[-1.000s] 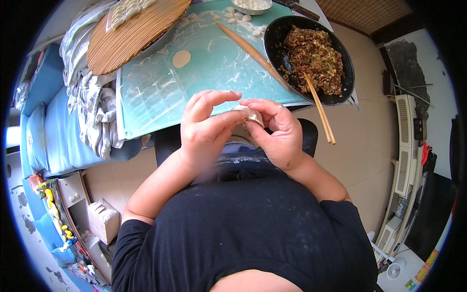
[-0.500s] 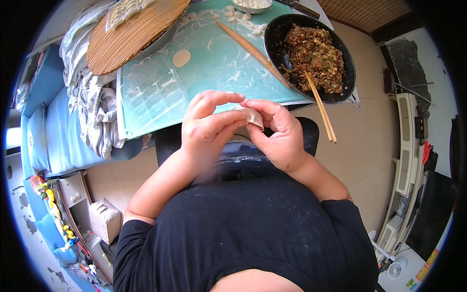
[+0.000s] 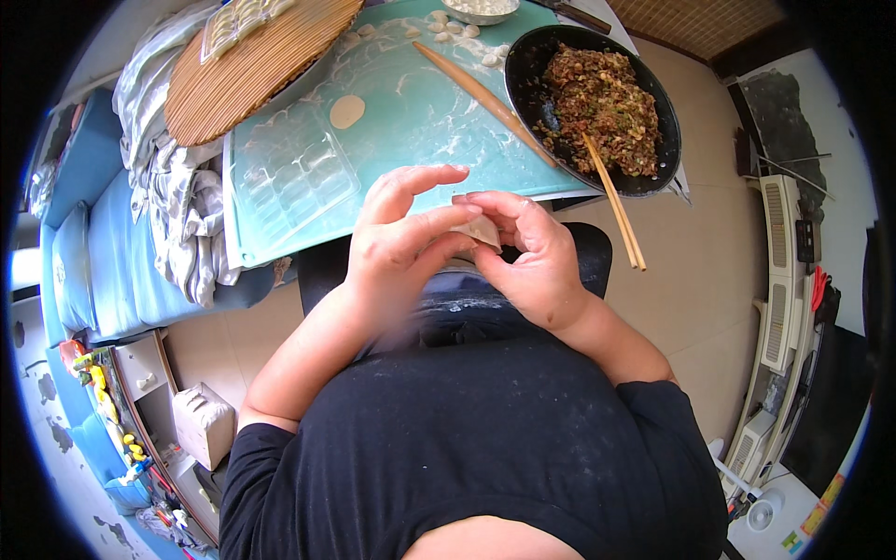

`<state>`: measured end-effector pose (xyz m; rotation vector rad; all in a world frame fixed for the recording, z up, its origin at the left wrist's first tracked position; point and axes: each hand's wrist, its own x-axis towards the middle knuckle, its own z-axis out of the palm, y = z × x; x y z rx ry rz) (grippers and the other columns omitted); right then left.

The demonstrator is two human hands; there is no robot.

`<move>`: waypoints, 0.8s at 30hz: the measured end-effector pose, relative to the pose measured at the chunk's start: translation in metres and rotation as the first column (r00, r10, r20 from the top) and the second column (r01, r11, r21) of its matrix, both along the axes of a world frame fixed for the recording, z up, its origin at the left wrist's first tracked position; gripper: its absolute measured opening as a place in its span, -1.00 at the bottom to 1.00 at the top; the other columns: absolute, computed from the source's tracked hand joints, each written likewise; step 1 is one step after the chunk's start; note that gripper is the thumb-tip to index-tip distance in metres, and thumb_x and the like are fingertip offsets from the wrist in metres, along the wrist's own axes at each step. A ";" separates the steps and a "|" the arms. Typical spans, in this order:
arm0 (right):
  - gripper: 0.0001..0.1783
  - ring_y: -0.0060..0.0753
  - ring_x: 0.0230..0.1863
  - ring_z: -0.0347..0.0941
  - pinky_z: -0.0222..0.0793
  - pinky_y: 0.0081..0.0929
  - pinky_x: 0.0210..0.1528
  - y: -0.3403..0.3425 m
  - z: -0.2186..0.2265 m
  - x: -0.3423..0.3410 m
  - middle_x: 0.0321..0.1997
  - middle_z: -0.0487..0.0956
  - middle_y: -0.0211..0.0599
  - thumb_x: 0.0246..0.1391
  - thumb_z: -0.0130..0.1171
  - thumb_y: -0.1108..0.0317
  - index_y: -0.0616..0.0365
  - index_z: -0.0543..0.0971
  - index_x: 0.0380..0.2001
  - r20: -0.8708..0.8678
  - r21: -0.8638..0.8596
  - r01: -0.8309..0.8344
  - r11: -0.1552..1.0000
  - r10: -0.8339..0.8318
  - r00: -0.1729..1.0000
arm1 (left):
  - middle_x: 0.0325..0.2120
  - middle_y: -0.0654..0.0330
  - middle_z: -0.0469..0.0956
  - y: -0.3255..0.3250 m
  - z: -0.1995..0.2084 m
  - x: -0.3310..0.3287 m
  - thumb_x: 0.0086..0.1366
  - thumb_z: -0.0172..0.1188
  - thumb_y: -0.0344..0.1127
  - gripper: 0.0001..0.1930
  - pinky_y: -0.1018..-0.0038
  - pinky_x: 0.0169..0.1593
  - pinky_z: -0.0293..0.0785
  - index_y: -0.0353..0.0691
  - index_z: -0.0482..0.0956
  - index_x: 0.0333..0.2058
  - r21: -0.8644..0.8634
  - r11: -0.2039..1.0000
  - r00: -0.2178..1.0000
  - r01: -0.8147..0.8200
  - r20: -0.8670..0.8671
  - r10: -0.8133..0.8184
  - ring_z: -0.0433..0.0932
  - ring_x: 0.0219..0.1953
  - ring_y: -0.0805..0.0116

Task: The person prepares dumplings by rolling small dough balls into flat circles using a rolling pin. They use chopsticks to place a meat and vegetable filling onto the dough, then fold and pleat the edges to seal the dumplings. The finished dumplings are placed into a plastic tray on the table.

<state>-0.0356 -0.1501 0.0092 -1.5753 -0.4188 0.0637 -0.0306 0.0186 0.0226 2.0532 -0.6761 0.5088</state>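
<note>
Between my two hands, just off the near edge of the table, is a pale dumpling (image 3: 483, 231) with its wrapper folded over. My left hand (image 3: 399, 224) pinches its left side with thumb and index finger while another finger stretches out above. Fingers and thumb of my right hand (image 3: 532, 245) close round its right side, hiding part of it. Beyond my hands a flat round wrapper (image 3: 347, 112) lies on the floured green mat (image 3: 392, 149). To its left is a clear compartment tray (image 3: 289, 177). A wooden rolling pin (image 3: 481, 93) rests slantwise on the mat.
A black pan (image 3: 523, 70) of minced filling (image 3: 602, 107) stands at the right, chopsticks (image 3: 616, 210) jutting over the table edge. Far off are a flour bowl (image 3: 481, 11) and several dough pieces (image 3: 448, 26). A round slatted board (image 3: 252, 65) carries a tray of dumplings (image 3: 241, 26).
My left index and thumb have shifted slightly along the dumpling, and my left upper finger has lifted away from my right hand. The dumpling is turned a little.
</note>
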 end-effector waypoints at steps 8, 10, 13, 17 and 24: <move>-0.59 -0.50 -0.15 0.46 0.38 -0.58 -0.15 -0.002 -0.003 -0.003 -0.15 0.51 -0.24 -0.10 0.13 0.60 0.19 0.41 -0.09 -0.066 -0.045 -0.035 0.998 0.032 0.997 | -0.12 0.16 0.44 0.004 -0.003 0.003 -0.20 0.31 -0.41 -0.73 0.33 -0.07 0.33 -0.11 0.57 -0.40 0.164 0.984 0.997 0.065 0.039 -0.072 0.42 -0.12 0.14; -0.61 -0.51 -0.14 0.45 0.38 -0.59 -0.14 -0.001 -0.003 -0.003 -0.15 0.50 -0.27 -0.08 0.11 0.62 0.20 0.41 -0.10 -0.121 0.033 -0.042 0.999 0.046 0.992 | -0.12 0.16 0.44 0.003 -0.010 0.001 -0.17 0.33 -0.39 -0.67 0.34 -0.06 0.34 -0.13 0.54 -0.33 0.073 0.996 0.998 0.057 -0.012 -0.057 0.42 -0.10 0.15; -0.64 -0.51 -0.11 0.43 0.38 -0.60 -0.08 0.004 -0.001 -0.001 -0.09 0.46 -0.29 -0.02 0.04 0.67 0.23 0.37 -0.10 -0.183 0.216 -0.032 0.976 0.073 0.980 | -0.09 0.14 0.43 -0.008 -0.013 -0.004 -0.12 0.35 -0.36 -0.54 0.36 -0.02 0.34 -0.18 0.46 -0.16 -0.332 0.943 0.986 -0.006 -0.162 -0.051 0.40 -0.04 0.16; -0.63 -0.50 -0.08 0.41 0.34 -0.58 -0.01 0.004 0.003 0.001 -0.08 0.45 -0.21 0.00 -0.01 0.69 0.28 0.29 -0.07 -0.254 0.398 0.021 0.917 0.088 0.963 | -0.06 0.17 0.43 -0.011 -0.017 -0.010 0.04 0.29 -0.38 -0.44 0.45 0.01 0.35 -0.28 0.32 0.04 -0.601 0.797 0.777 -0.057 -0.528 -0.343 0.41 -0.05 0.37; -0.74 -0.36 -0.17 0.46 0.43 -0.52 -0.17 -0.005 0.002 0.012 -0.17 0.48 -0.19 -0.11 0.21 0.53 0.21 0.46 -0.27 0.170 -0.102 0.086 0.991 -0.068 0.983 | -0.22 0.22 0.53 -0.005 -0.031 -0.010 0.19 0.12 -0.41 -0.66 0.52 -0.10 0.43 -0.34 0.39 -0.04 -0.709 0.689 0.576 -0.149 -0.629 -0.522 0.48 -0.20 0.49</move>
